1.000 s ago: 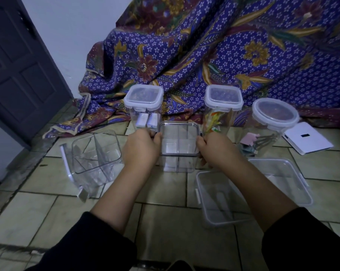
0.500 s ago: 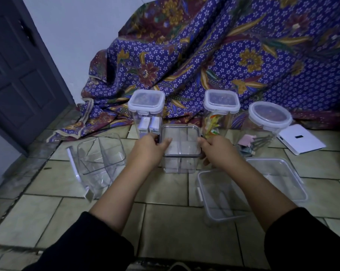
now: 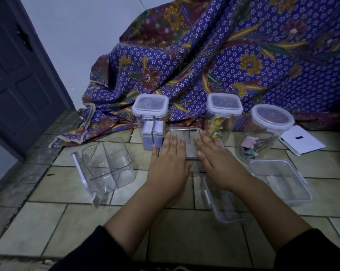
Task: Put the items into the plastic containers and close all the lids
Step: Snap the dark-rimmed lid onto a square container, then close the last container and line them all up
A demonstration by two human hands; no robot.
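A clear square container with a clear lid (image 3: 186, 133) stands on the tiled floor at the centre. My left hand (image 3: 168, 159) and my right hand (image 3: 214, 157) lie flat on that lid with straight fingers, side by side. Behind stand three lidded containers: a square one (image 3: 150, 106) with small white and blue boxes, a square one (image 3: 224, 105) with colourful items, and a round one (image 3: 272, 118) with clips. A clear divided container (image 3: 108, 163) lies open at the left.
Two shallow clear trays lie at the right, one near (image 3: 222, 204) and one further right (image 3: 280, 178). A white flat box (image 3: 302, 139) rests at the far right. A patterned purple cloth (image 3: 224, 55) drapes behind. A dark door (image 3: 14, 71) is at the left.
Both hands have moved from gripping the sides of the centre container to lying flat on top of its lid. The camera has come closer.
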